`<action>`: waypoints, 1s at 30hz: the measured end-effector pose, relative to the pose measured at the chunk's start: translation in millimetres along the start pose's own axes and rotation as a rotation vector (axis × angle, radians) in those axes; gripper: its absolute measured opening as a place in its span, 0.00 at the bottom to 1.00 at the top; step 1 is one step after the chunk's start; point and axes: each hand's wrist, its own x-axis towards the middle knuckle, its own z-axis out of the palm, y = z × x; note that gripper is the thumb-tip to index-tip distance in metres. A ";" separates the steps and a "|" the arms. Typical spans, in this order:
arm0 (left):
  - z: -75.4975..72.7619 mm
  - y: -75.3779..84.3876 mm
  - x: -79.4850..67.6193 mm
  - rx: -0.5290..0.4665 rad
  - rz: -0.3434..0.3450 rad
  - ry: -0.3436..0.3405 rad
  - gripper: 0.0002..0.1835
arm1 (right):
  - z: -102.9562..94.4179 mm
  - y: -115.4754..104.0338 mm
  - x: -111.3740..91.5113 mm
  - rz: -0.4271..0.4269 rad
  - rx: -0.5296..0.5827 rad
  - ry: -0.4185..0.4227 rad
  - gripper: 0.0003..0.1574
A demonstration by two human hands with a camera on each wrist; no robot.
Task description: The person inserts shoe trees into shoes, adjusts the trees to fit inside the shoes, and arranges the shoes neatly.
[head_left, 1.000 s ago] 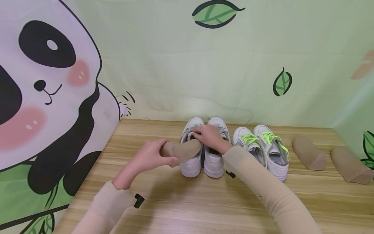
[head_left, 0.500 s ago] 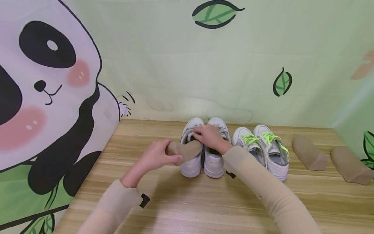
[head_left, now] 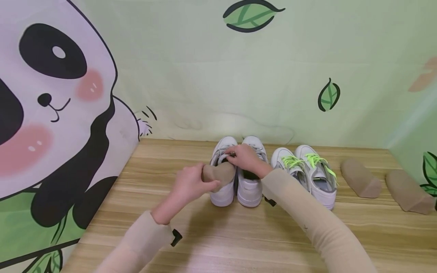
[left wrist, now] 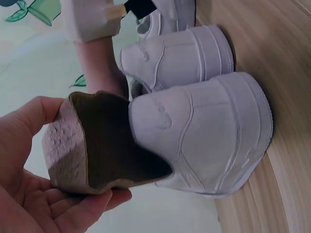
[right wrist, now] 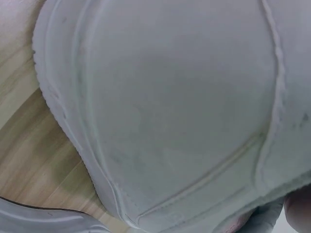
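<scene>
Brown insert (head_left: 222,173) in left grip (head_left: 190,184) sits partly inside white shoe (head_left: 222,196).

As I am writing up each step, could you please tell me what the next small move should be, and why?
Probably ease the brown, hollow, pulp-like shoe insert forward into the leftmost white lace-up shoe: its front is at the opening, its rear protrudes in the left hand, and the right hand seems to hold the tongue.
</scene>
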 end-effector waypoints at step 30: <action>24.0 32.7 -7.2 0.309 0.081 0.178 0.24 | -6.2 -2.7 0.1 0.020 0.050 -0.089 0.18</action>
